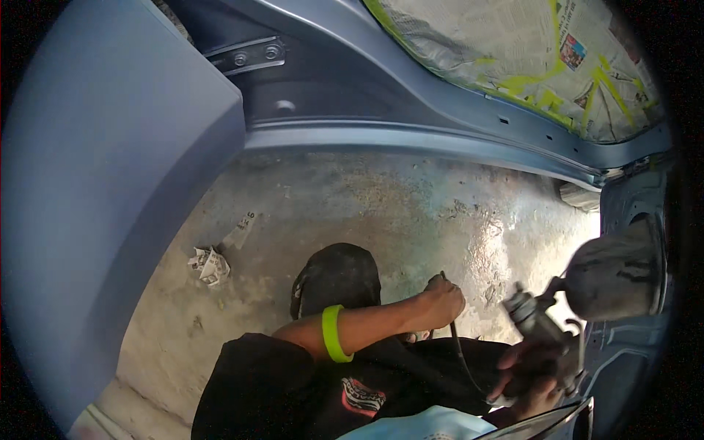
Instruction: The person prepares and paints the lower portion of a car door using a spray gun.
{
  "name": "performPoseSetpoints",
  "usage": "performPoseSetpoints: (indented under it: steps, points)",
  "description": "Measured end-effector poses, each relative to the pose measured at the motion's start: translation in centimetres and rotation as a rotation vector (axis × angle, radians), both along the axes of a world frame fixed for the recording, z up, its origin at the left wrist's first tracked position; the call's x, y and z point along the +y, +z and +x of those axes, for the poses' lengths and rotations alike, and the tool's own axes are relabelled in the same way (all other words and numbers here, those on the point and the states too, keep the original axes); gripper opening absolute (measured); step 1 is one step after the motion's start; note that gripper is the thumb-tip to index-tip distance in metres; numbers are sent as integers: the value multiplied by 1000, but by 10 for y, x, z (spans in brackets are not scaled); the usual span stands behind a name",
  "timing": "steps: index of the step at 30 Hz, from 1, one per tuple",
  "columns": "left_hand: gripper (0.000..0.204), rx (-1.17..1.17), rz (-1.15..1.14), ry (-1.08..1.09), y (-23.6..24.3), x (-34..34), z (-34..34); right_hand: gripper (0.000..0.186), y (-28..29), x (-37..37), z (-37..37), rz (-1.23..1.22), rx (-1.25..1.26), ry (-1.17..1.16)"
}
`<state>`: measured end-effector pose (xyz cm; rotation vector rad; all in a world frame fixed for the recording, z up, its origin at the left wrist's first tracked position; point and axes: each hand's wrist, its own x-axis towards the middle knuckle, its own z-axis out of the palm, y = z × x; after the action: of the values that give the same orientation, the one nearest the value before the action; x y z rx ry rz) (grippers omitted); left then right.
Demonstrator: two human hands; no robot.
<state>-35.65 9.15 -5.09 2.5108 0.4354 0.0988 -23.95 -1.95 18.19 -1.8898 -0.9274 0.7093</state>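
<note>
My right hand [532, 381] is wrapped round the handle of a paint spray gun [534, 317] at the lower right. A grey metal paint cup [612, 275] is attached to the gun and reaches toward the right rim. From below the gun a thin dark hose [460, 353] runs in a curve to my left hand [440, 302]. That hand is closed on the hose, and a short bit of it shows above the fist. The trigger and some of my right fingers are blurred or hidden.
Bluish-grey car doors stand on the left [110, 183] and right [623, 352]. Ahead runs the car's sill [367, 137], below an opening masked with newspaper [506, 44] and yellow-green tape. Crumpled newspaper [210, 265] lies on the stained concrete floor [330, 191]. My knee [337, 279] is bent nearby.
</note>
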Motion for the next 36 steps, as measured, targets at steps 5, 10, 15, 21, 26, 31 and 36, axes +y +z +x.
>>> performPoseSetpoints:
  steps: [5, 10, 15, 21, 26, 31, 36]
  points:
    - [30, -211, -124, 169, 6, -4, -22, 82, -4, 13, -29, 64, 38, 149]
    - [32, 244, -224, -44, 26, 9, -28, 84, 3, 29, -49, 155, -30, 239]
    - [31, 97, -135, 47, 19, -5, -38, 88, 16, 42, -67, 111, 63, 255]
    - [17, -3, -80, 141, 13, -1, -50, 86, -7, 58, -96, 92, 172, 307]
    - [20, 75, -79, 102, 22, 8, -62, 64, -22, 72, -105, 52, 86, 250]
    - [36, 66, -267, 164, 34, 8, -80, 51, -39, 72, -114, 31, 157, 357]
    - [34, -319, -714, 298, -20, -21, -93, 64, -42, 69, -117, 26, 355, 568]
